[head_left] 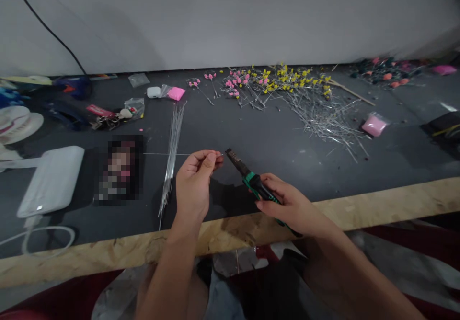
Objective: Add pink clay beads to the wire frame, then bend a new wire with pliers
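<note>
My left hand (196, 181) pinches a thin straight wire (158, 154) near its right end, and the rest of it stretches out to the left. Wrapped around the green and black handles of a pair of pliers (257, 183) is my right hand (283, 200). The dark plier jaws lie just right of the wire's tip; whether they touch it I cannot tell. Beneath the held wire, a bundle of loose wires (172, 147) rests on the dark table (230, 119).
Wire stems with yellow heads (287, 78) and pink heads (235, 80) lie along the wall. A pile of bare wires (327, 119) and a pink clay packet (374, 125) sit to the right. At left are a white power bank (52, 181) and a blurred-out object (120, 169).
</note>
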Motion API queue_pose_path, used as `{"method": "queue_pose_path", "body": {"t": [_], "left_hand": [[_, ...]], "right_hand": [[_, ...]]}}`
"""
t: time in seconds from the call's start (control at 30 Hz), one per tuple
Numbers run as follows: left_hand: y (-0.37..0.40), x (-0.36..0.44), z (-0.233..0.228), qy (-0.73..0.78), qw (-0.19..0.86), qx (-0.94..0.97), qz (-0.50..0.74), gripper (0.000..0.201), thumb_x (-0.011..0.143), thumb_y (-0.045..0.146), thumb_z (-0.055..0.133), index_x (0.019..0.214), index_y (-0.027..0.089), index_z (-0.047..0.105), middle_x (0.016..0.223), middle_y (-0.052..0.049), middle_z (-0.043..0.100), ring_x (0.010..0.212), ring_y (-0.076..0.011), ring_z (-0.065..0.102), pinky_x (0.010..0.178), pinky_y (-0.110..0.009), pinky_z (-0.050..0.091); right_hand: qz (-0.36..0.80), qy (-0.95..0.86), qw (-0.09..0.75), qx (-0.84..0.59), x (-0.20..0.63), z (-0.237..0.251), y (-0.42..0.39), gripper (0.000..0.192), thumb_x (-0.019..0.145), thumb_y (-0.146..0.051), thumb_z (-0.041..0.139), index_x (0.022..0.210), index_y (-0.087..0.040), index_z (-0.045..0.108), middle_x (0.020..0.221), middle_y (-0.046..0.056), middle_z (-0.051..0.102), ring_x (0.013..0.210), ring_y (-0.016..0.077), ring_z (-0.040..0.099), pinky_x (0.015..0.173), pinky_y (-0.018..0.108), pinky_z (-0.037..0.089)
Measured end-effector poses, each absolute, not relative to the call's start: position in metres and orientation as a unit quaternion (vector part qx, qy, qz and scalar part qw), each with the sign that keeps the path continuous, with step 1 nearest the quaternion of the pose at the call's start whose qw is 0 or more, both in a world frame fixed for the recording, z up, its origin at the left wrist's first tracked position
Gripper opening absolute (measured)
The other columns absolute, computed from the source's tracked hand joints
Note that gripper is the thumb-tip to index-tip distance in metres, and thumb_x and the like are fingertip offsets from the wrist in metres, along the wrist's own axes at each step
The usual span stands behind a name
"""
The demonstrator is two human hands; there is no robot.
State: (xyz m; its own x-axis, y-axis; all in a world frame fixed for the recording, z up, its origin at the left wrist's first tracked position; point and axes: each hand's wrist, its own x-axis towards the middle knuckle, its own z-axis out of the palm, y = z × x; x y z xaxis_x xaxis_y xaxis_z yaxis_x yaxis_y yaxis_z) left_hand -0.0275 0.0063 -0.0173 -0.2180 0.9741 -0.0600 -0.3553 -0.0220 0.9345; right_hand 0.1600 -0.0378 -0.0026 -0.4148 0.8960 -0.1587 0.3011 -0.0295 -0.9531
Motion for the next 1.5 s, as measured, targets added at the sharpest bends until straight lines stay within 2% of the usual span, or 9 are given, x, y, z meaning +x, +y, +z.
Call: {"method": "queue_pose_path", "body": {"t": [0.2, 0.53, 0.93, 1.5], "left_hand": [[0.003, -0.016, -0.016, 0.445, 0.488, 0.328, 0.675, 0.006, 0.078, 0.023, 0.065, 0.082, 0.018, 0.065, 0.083, -0.001, 0.067, 0.078, -0.0116, 0.063, 0.078, -0.028, 0.051], [-0.002, -0.002, -0.011, 0.466, 0.386, 0.331, 0.724, 0.007, 0.078, 0.024, 0.064, 0.085, 0.021, 0.062, 0.082, 0.001, 0.066, 0.077, -0.0106, 0.063, 0.078, -0.028, 0.052], [-0.004, -0.003, -0.010, 0.482, 0.375, 0.310, 0.728, 0.009, 0.077, 0.026, 0.067, 0.084, 0.022, 0.064, 0.078, 0.003, 0.067, 0.071, -0.0084, 0.062, 0.068, -0.022, 0.051], [-0.012, -0.008, -0.011, 0.517, 0.333, 0.351, 0.706, 0.011, 0.077, 0.031, 0.066, 0.085, 0.023, 0.064, 0.090, 0.000, 0.065, 0.083, -0.0123, 0.063, 0.079, -0.029, 0.052]], "right_hand": [[0.528, -0.655, 0.271, -0.468, 0.160, 0.003, -0.043, 0.005, 0.080, -0.013, 0.054, 0.079, -0.017, 0.056, 0.100, 0.005, 0.050, 0.091, 0.0147, 0.050, 0.079, 0.026, 0.040], [0.506, -0.659, 0.305, -0.466, 0.143, 0.009, -0.051, 0.009, 0.078, -0.012, 0.054, 0.084, -0.018, 0.055, 0.106, 0.007, 0.051, 0.097, 0.0177, 0.050, 0.082, 0.030, 0.041], [0.518, -0.638, 0.325, -0.467, 0.127, 0.003, -0.056, 0.011, 0.079, -0.012, 0.051, 0.087, -0.018, 0.055, 0.101, 0.006, 0.051, 0.092, 0.0174, 0.049, 0.077, 0.029, 0.042], [0.534, -0.642, 0.338, -0.434, 0.120, 0.002, -0.060, 0.015, 0.076, -0.008, 0.049, 0.088, -0.018, 0.051, 0.100, 0.006, 0.047, 0.091, 0.0163, 0.047, 0.077, 0.029, 0.043]]}}
